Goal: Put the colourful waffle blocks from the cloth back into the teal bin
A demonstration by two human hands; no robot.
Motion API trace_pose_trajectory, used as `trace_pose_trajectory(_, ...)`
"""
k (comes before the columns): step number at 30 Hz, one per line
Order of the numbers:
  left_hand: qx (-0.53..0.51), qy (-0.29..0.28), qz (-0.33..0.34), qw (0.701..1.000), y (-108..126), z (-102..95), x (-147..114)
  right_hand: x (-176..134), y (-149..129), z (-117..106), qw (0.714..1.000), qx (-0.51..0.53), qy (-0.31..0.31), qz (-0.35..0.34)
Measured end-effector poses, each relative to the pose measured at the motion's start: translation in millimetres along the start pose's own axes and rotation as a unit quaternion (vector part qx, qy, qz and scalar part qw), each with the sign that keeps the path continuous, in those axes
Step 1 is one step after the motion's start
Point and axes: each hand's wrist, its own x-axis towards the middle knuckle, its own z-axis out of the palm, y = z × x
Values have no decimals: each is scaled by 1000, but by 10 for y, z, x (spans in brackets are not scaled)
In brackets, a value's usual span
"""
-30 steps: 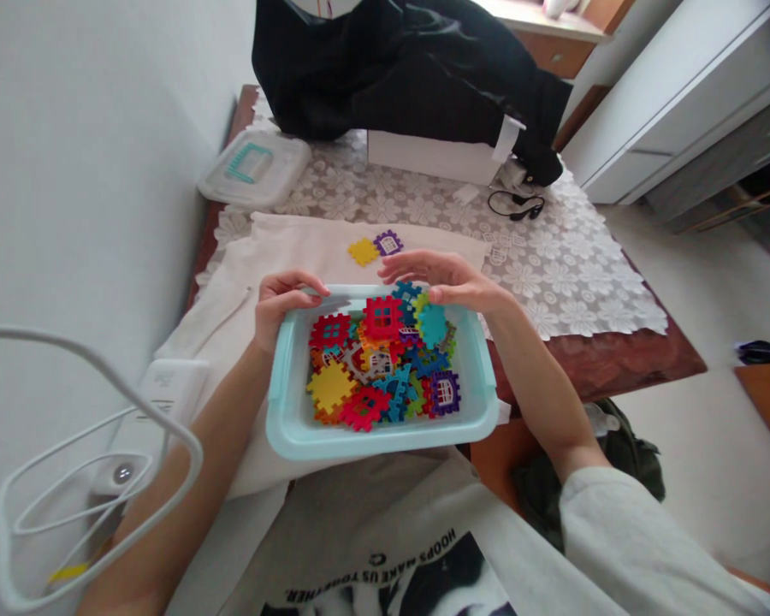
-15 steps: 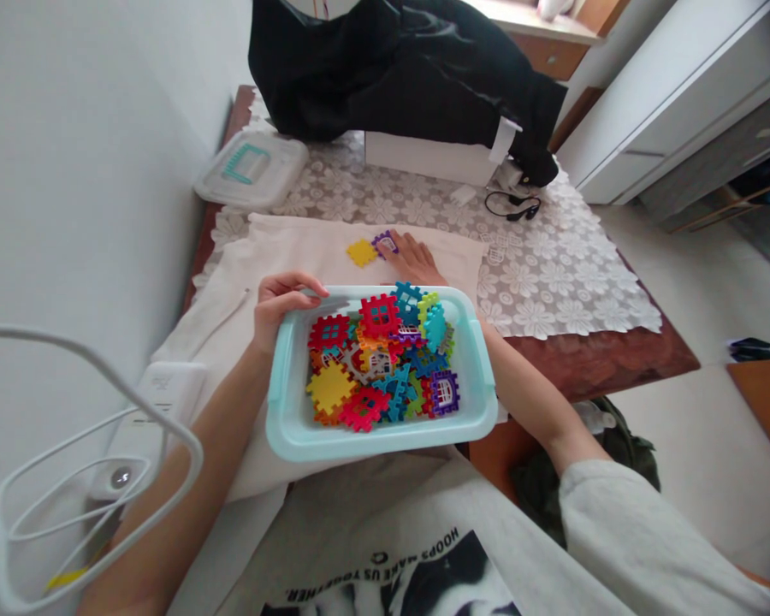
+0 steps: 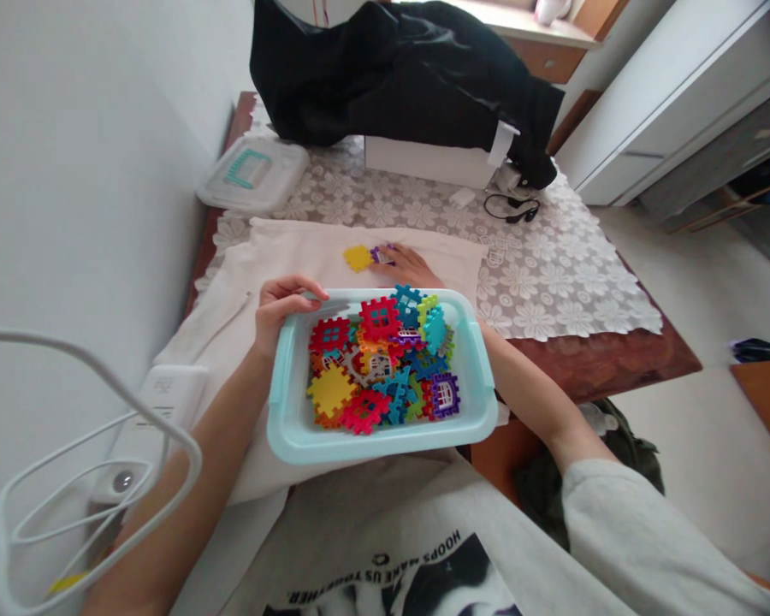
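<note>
A light-blue plastic bin [image 3: 385, 448] full of colourful interlocking building tiles is tilted towards me. My left hand [image 3: 287, 310] is closed on its upper left corner, fingers over the rim. Beyond the bin, my right hand [image 3: 411, 265] has its fingertips on a purple window tile [image 3: 382, 255], partly covering it. Directly left of that, a yellow tile [image 3: 358, 257] lies flat on the white cloth [image 3: 308, 244]; the two tiles meet edge to edge, but I cannot tell whether they are joined. Inside the bin, a yellow tile [image 3: 331, 390], red tiles [image 3: 380, 319] and a purple window tile [image 3: 446, 394] lie on top.
A clear lid [image 3: 273, 175] with a teal handle lies at the table's far left. Black fabric [image 3: 411, 77] drapes over a white box [image 3: 423, 160] at the back. Black earphones [image 3: 513, 208] rest on the lace tablecloth [image 3: 552, 274]. A white cable [image 3: 103, 364] loops at the left.
My right hand has drawn slightly nearer, and the purple tile beneath it has turned to line up with the yellow one. The left hand and bin stay nearly still.
</note>
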Motion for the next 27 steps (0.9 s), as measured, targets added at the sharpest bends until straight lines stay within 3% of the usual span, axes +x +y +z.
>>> trace_pose_trajectory(3, -9, 6, -9, 1000, -10, -19, -28, 25, 64, 65, 999, 22, 46, -8)
trace_pose_trajectory(6, -18, -2, -15, 1000, -4, -11, -28, 41, 122, 156, 992, 30, 118, 27)
trace_pose_trajectory(13, -21, -10, -23, 999, 57, 40, 6, 138, 299, 261, 997, 8, 55, 62)
trace_pose_trajectory(18, -22, -12, -25, 999, 52, 30, -4, 160, 283, 219, 990, 51, 107, 80)
trace_pose_trajectory(22, -28, -19, -15, 999, 36, 28, -24, 375, 223, 251, 978, 111, 177, 18)
trace_pose_trajectory(24, -27, -21, -13, 999, 35, 30, -29, 543, 177, 302, 983, 92, 156, -16)
trace_pose_trajectory(27, -30, -14, -16, 999, 44, 36, -24, 739, 112, 383, 996, 40, 83, 0)
